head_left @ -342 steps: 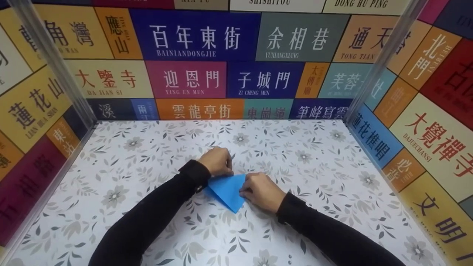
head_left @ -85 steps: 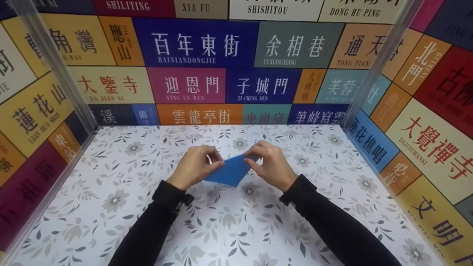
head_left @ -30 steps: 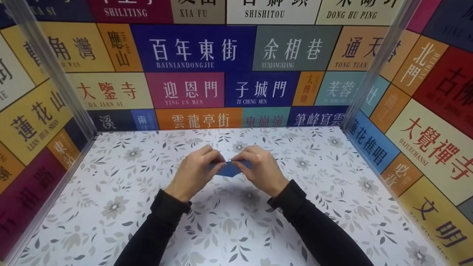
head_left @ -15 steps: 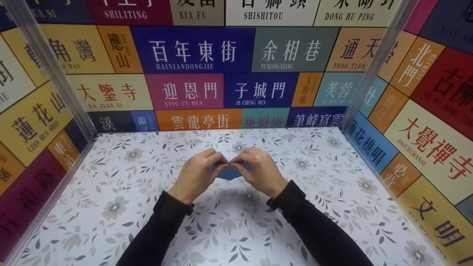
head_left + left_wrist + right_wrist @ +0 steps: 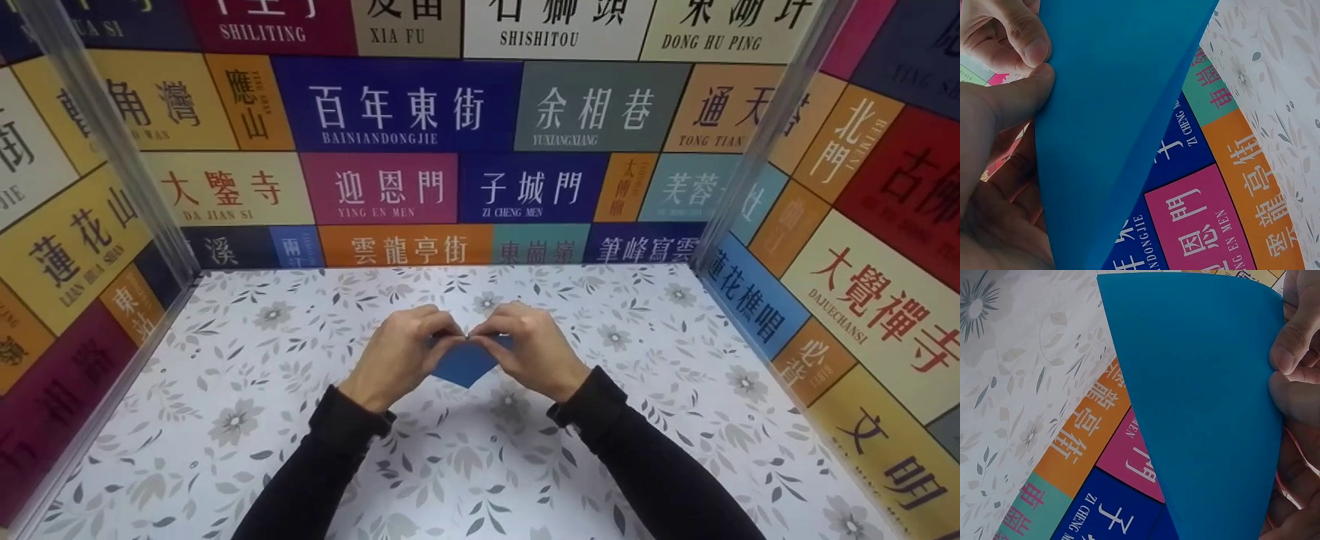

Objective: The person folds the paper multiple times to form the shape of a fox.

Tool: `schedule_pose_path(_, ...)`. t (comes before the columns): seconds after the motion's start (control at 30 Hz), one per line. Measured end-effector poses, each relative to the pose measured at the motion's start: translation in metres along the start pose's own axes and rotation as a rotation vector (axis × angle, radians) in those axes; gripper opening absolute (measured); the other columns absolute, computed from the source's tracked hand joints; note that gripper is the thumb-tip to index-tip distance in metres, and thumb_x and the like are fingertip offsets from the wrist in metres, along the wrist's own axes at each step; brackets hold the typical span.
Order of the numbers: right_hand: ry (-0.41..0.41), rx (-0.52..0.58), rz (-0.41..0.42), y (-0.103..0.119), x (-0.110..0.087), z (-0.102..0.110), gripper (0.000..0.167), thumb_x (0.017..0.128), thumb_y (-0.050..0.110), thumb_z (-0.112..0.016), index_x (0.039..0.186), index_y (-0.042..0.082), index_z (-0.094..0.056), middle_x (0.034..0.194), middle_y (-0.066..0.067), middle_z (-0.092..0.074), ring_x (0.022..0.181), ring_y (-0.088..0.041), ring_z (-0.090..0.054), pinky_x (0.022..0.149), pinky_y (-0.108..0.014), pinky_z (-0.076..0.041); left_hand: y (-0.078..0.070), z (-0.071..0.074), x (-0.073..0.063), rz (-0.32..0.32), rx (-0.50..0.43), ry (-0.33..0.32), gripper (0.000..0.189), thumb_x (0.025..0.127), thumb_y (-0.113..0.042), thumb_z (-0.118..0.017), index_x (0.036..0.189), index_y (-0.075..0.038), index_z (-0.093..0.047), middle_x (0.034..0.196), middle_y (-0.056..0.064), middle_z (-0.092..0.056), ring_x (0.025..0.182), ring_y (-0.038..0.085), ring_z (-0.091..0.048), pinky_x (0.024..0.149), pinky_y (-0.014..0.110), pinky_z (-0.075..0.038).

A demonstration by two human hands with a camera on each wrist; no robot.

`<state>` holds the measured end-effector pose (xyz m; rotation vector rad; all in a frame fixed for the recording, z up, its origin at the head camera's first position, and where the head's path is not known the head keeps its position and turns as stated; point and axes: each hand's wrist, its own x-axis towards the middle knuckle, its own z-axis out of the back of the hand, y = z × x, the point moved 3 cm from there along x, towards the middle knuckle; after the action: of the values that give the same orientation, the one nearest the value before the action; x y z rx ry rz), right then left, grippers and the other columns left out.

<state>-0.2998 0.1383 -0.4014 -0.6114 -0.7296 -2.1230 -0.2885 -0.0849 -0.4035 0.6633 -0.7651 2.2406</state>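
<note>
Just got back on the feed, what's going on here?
A person's bare left hand and bare right hand pinch the upper edge of a folded, pointed sheet of thin blue paper, thumbs and fingertips meeting near its middle. It appears to be held up above the white, flower-patterned tabletop, with one corner pointing down toward the wearer.

From above, the head view looks forward and down across the worktop [image 5: 150, 450]. Both wrist views face the blue sheet [image 5: 1106, 112] close up, sharing the lettered wall [image 5: 405, 97] beyond.
</note>
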Motion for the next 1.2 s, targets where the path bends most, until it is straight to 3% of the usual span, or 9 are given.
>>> schedule_pose_path(0.4,-0.047,0.011,0.011,-0.015,-0.003,0.014,0.004,0.104,0.009,-0.089,0.107,0.008,-0.091,0.095,-0.007,-0.085,0.091,-0.023,-0.082,0.083,-0.038,-0.07,0.015,0.021,-0.005,0.075,-0.011,0.006,0.005,0.102,-0.013,-0.091,0.105,-0.015,-0.087,0.099,0.003,-0.085,0.09,0.017,-0.082,0.081,0.035,-0.07)
schedule_pose_path(0.6,-0.091,-0.006,0.002,-0.025,-0.009,0.025,0.006,0.102,0.007,-0.09,0.105,0.011,-0.091,0.093,-0.006,-0.084,0.085,-0.02,-0.08,0.073,-0.037,-0.067,0.023,0.032,-0.006,0.091,0.005,-0.007,0.004,0.102,-0.013,-0.091,0.105,-0.015,-0.088,0.099,0.002,-0.085,0.089,0.016,-0.08,0.081,0.036,-0.069)
schedule_pose_path(0.93,-0.141,-0.027,-0.02,-0.041,-0.021,0.042,0.007,0.101,0.005,-0.09,0.103,0.011,-0.091,0.094,-0.004,-0.085,0.085,-0.019,-0.081,0.075,-0.041,-0.069,0.031,0.033,-0.004,0.102,-0.015,0.011,0.004,0.104,-0.017,-0.09,0.105,-0.014,-0.088,0.1,0.002,-0.086,0.091,0.016,-0.08,0.084,0.035,-0.069)
schedule_pose_path(1.2,-0.164,-0.017,-0.023,-0.045,-0.022,0.044,0.009,0.099,0.004,-0.091,0.103,0.011,-0.091,0.095,-0.004,-0.087,0.085,-0.019,-0.081,0.077,-0.042,-0.07,0.03,0.034,-0.002,0.092,-0.031,0.017,0.007,0.104,-0.019,-0.09,0.105,-0.013,-0.089,0.099,0.002,-0.086,0.09,0.016,-0.08,0.084,0.036,-0.069)
